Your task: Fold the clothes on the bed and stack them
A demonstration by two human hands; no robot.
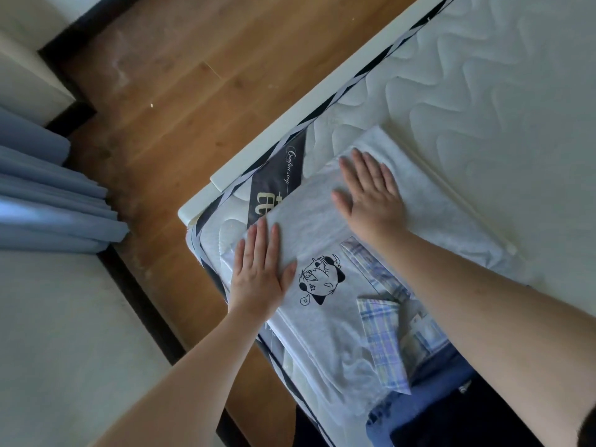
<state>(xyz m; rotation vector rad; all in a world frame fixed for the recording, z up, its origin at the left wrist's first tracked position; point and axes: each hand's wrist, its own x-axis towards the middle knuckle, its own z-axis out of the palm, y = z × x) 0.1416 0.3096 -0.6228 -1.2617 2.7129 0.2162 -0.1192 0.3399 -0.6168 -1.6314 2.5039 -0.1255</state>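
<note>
Nearest, at 5 o'clock: dark blue garment (429, 401) at the bed's near edge, with a plaid shirt (382, 337) lying on it, partly tucked under the folded grey T-shirt (322, 246) with the cartoon print. T-shirt sits at the mattress (483, 91) corner, its long side running from 7 to 1 o'clock, left edge almost at the mattress edge. Left hand (258, 269) lies flat on the shirt's left side at 9 o'clock of the print, fingers straight, pressing, gripping nothing. Right hand (371, 195) further out at 1 o'clock, also flat and spread, palm down on the far half, holding nothing. Looks like smoothing after a fold. Risks: shirt is close to the corner, so a hard outward push with the left hand could slide it off onto the wood floor (180, 91). The plaid shirt underneath makes an uneven base, so the stack could tilt or the fold could crease. Beyond, at 12 to 2 o'clock, bare quilted mattress; blue curtain (48, 201) at 9 o'clock.
</note>
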